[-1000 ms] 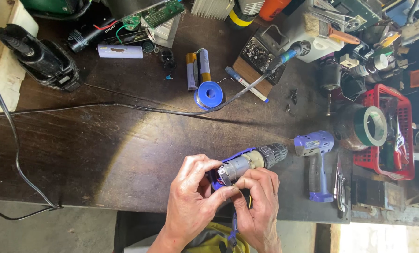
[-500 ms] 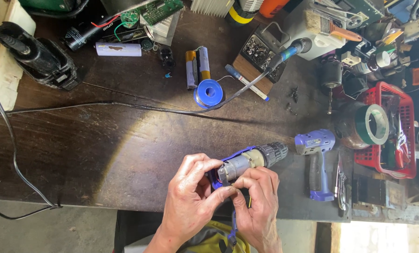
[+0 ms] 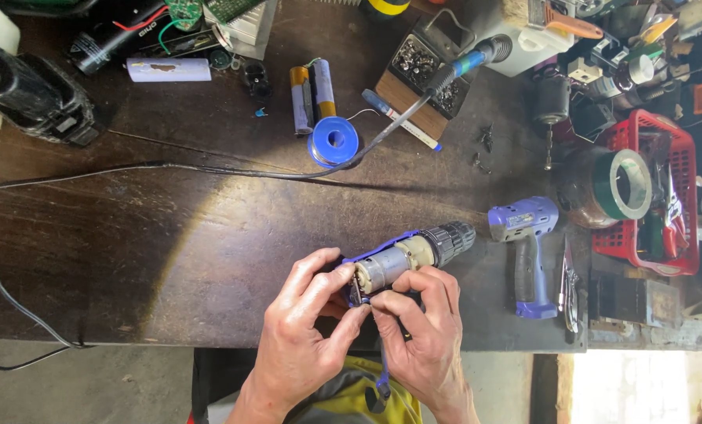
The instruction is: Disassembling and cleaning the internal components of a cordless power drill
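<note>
A: What do we see from the head camera?

B: Two hands at the near edge of a dark wooden table (image 3: 131,259); they hold an opened drill (image 3: 406,255) between them, with its purple shell half off and the silver motor showing.

A: What is the left hand (image 3: 304,330) doing?

B: Its fingers are closed on the back end of the drill; the thumb tip meets the other hand's fingertip right by the motor.

A: And the right hand (image 3: 421,330)?

B: It is wrapped under the drill and grips it too; the black chuck sticks out to the right, tilted up a bit.

A: What is close by?

B: A purple handle piece (image 3: 527,251) lies just to the right; farther back sit a blue spool of wire (image 3: 335,141), a soldering iron (image 3: 453,71), and a red basket (image 3: 665,196) with a green tape roll (image 3: 621,184) beside it; a black cord (image 3: 92,169) runs across the table.
</note>
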